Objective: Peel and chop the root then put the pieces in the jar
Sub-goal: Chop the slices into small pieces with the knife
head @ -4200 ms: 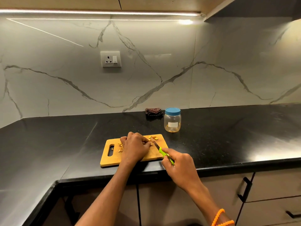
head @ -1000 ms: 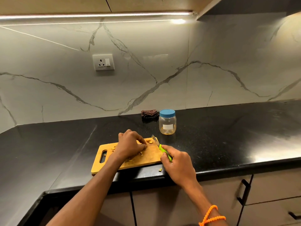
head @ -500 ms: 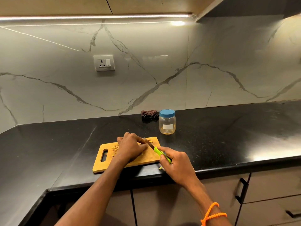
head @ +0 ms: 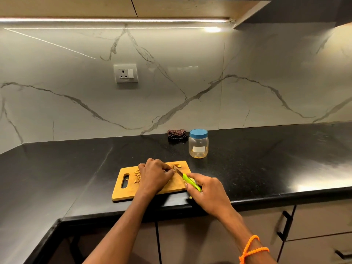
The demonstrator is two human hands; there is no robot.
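A wooden cutting board (head: pixel 123 193) lies near the counter's front edge. My left hand (head: pixel 155 175) rests on it with curled fingers pinching the root (head: pixel 171 170), which is mostly hidden under them. My right hand (head: pixel 207 189) grips a green-handled knife (head: pixel 187 180) whose blade meets the board right beside my left fingertips. Chopped pieces (head: pixel 137 175) lie to the left of that hand, and a few more pieces (head: pixel 177 165) sit at the board's far right corner. A clear jar (head: pixel 198 147) with its blue lid on stands behind the board.
A dark folded cloth (head: pixel 176 133) lies by the marble wall, left of the jar. The black counter (head: pixel 266 159) stretches right and left. A small scrap (head: pixel 190 197) lies on the counter below the board's right corner. Drawer handles (head: pixel 285 225) are under the counter edge.
The knife blade has come down from its raised tilt a second ago and now cuts beside my left fingertips. The view has shifted slightly; both hands stay on the board.
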